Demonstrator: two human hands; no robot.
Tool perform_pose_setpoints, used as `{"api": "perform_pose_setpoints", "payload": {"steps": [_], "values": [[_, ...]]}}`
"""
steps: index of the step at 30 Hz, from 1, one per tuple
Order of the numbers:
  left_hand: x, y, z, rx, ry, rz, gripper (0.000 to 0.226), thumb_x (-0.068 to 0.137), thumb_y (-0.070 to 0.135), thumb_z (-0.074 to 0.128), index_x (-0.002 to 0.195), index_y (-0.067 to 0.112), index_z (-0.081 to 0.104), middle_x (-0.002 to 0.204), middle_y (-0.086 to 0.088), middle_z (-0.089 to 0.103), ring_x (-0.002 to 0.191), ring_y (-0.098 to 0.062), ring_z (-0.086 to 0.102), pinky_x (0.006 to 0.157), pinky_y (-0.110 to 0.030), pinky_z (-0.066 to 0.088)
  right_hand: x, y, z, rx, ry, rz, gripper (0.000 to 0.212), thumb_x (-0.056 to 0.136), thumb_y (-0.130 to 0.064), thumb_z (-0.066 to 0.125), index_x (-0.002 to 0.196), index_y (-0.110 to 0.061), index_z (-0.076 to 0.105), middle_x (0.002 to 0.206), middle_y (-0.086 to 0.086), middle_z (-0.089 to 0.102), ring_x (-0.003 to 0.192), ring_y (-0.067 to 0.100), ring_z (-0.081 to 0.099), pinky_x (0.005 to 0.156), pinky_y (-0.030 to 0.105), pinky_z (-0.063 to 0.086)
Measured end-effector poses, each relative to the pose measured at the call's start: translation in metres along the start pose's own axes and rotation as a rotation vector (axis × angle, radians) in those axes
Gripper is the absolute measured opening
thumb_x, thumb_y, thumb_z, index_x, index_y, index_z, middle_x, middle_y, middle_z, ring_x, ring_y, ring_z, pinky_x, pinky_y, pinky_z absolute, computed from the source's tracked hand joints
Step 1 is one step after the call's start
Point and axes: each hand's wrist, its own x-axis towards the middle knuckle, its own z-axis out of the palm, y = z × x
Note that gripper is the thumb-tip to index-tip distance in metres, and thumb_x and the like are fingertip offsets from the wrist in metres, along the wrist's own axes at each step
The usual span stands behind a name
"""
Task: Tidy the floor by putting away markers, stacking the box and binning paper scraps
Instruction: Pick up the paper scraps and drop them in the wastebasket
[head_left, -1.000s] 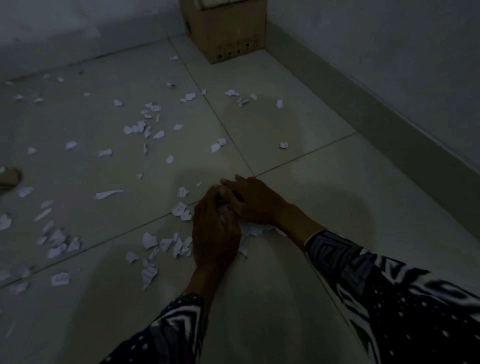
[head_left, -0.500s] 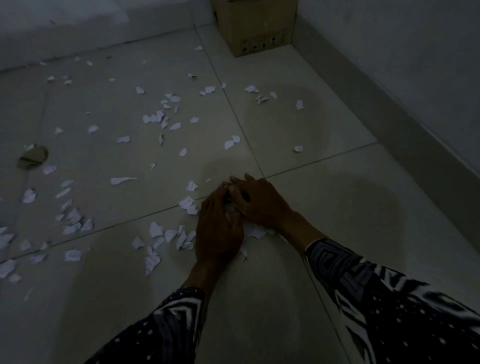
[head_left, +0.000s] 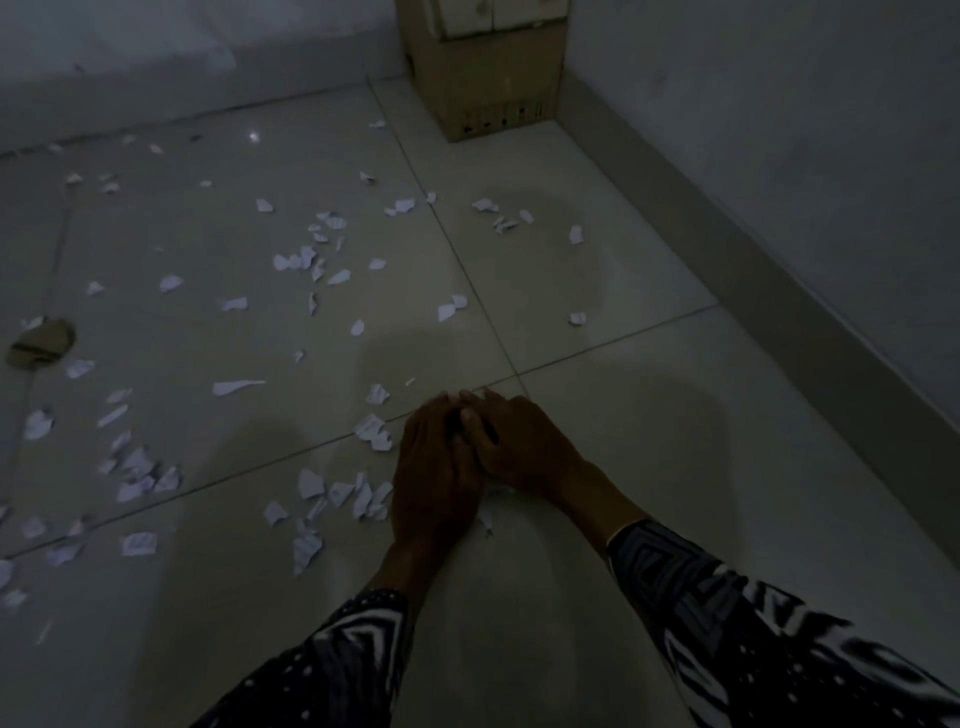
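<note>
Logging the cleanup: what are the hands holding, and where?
Cannot tell for sure: left hand and right hand are cupped together over gathered paper scraps on the floor.

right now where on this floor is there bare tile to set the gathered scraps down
The bare patch is right of both hands, left hand and right hand: pale floor tile running to the grey skirting board. The strip nearest the patterned sleeves is bare too. Left of the hands it is crowded with torn white paper scraps, up toward the brown cardboard box.
</note>
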Motion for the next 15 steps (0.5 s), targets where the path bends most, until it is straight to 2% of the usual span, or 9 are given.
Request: {"api": "perform_pose_setpoints", "payload": {"steps": [4, 8, 10, 13, 15], "values": [[0.000, -0.004, 0.001, -0.015, -0.031, 0.007, 0.036, 0.099, 0.028, 0.037, 0.132, 0.021, 0.049, 0.136, -0.002, 0.054, 0.129, -0.022, 0.049, 0.107, -0.046, 0.041, -0.017, -0.003, 0.003, -0.014, 0.053, 0.044, 0.049, 0.106, -0.040, 0.036, 0.150, -0.019, 0.044, 0.152, 0.005, 0.047, 0.143, 0.028, 0.037, 0.116, 0.039, 0.027], [-0.002, -0.005, 0.002, 0.011, -0.044, 0.000, 0.051, 0.099, 0.039, 0.030, 0.136, 0.011, 0.050, 0.140, -0.008, 0.053, 0.133, -0.026, 0.046, 0.111, -0.049, 0.038, -0.031, -0.012, 0.006, -0.128, 0.076, -0.035, 0.048, 0.107, -0.030, 0.037, 0.150, -0.009, 0.041, 0.152, 0.015, 0.046, 0.146, 0.028, 0.034, 0.123, 0.038, 0.015], [-0.004, -0.007, 0.001, 0.012, -0.045, 0.014, 0.051, 0.097, 0.045, 0.032, 0.131, 0.012, 0.053, 0.136, -0.007, 0.055, 0.130, -0.025, 0.049, 0.110, -0.043, 0.039, -0.046, -0.020, 0.005, -0.103, 0.151, -0.021, 0.044, 0.106, -0.022, 0.041, 0.146, -0.003, 0.046, 0.149, 0.018, 0.048, 0.144, 0.032, 0.037, 0.123, 0.040, 0.013], [-0.004, -0.002, -0.003, -0.064, -0.072, -0.029, 0.045, 0.093, 0.050, 0.036, 0.119, 0.020, 0.057, 0.122, -0.001, 0.060, 0.115, -0.018, 0.056, 0.092, -0.026, 0.040, -0.074, -0.026, 0.004, -0.193, 0.199, -0.064, 0.044, 0.102, -0.014, 0.046, 0.143, 0.003, 0.047, 0.151, 0.024, 0.043, 0.143, 0.038, 0.036, 0.122, 0.048, 0.014], [-0.007, 0.001, -0.007, -0.115, -0.107, -0.005, 0.039, 0.094, 0.048, 0.039, 0.115, 0.023, 0.059, 0.114, 0.002, 0.064, 0.105, -0.017, 0.060, 0.084, -0.023, 0.039, -0.097, -0.027, 0.008, -0.229, 0.265, -0.036, 0.047, 0.102, -0.013, 0.049, 0.146, 0.000, 0.044, 0.154, 0.023, 0.037, 0.146, 0.038, 0.032, 0.123, 0.050, 0.014]]}}
